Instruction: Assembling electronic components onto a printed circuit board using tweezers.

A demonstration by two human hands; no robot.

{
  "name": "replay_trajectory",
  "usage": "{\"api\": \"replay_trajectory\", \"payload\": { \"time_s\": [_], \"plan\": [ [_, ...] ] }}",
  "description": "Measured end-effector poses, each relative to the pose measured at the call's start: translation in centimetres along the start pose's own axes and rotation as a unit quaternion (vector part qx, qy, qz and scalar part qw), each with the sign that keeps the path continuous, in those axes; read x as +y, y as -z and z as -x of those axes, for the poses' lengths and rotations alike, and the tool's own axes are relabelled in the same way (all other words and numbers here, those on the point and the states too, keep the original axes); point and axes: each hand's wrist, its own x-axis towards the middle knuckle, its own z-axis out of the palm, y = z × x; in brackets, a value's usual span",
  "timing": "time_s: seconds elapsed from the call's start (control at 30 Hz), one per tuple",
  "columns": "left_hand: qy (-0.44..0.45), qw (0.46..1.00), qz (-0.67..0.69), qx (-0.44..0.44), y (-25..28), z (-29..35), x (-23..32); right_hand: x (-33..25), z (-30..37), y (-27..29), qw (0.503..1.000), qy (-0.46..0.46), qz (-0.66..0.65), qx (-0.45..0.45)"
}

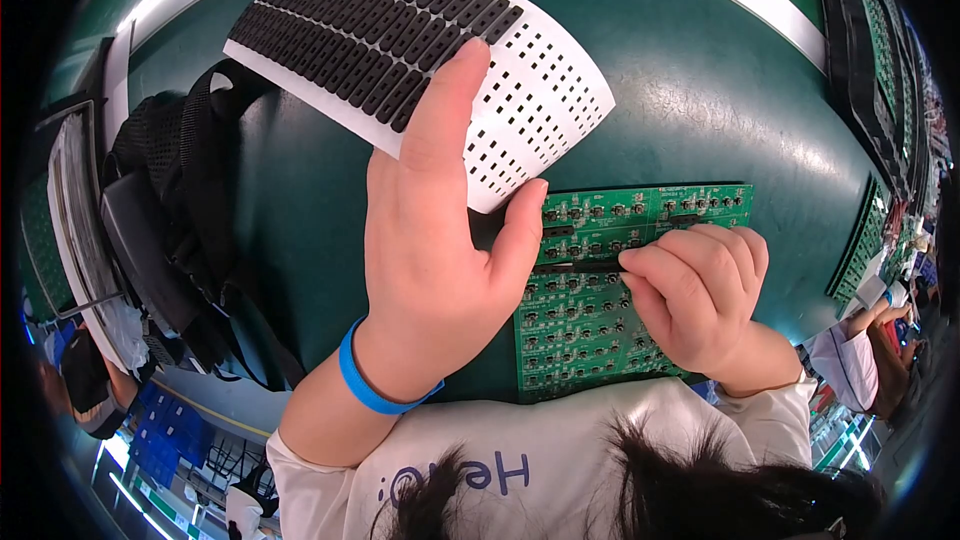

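Observation:
My left hand (425,220) grips a white backing sheet (548,90) with rows of black oblong pads (350,25). One finger lies over the sheet beside the last pads; the other fingers are hidden. The bare right part of the sheet shows rows of small dark marks. Below it lies a green circuit board panel (570,340) set with small black components. My right hand (705,285) is closed in a pinch above the panel's middle. At its fingertips a thin dark strip (580,266) runs left; I cannot tell what it is. Black oblong pads (557,232) sit on the panel's upper part.
The work surface (700,80) is dark green. A black bag with straps (215,190) lies at the left, next to a stack of flat sheets (80,230). More green boards (858,250) stand in a dark rack at the right. Other people are at both sides.

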Motion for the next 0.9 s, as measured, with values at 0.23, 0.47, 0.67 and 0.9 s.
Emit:
{"api": "replay_trajectory", "payload": {
  "time_s": [0.23, 0.47, 0.67, 0.9],
  "plan": [
    [-0.016, 1.000, 0.011, 0.005, -0.06, 0.04, -0.40, -0.17, 0.00, -0.17, 1.000, -0.003, 0.005, 0.003],
    [0.000, 1.000, 0.020, -0.007, 0.02, 0.01, -0.13, -0.15, 0.04, -0.21, 1.000, -0.001, -0.002, 0.012],
    [0.002, 1.000, 0.015, -0.010, 0.07, 0.14, -0.21, -0.05, 0.04, -0.26, 1.000, 0.003, -0.008, 0.024],
    [-0.003, 1.000, 0.012, -0.011, 0.28, 0.38, -0.21, -0.09, 0.35, 0.20, 0.999, 0.004, -0.005, 0.042]
  ]
}}
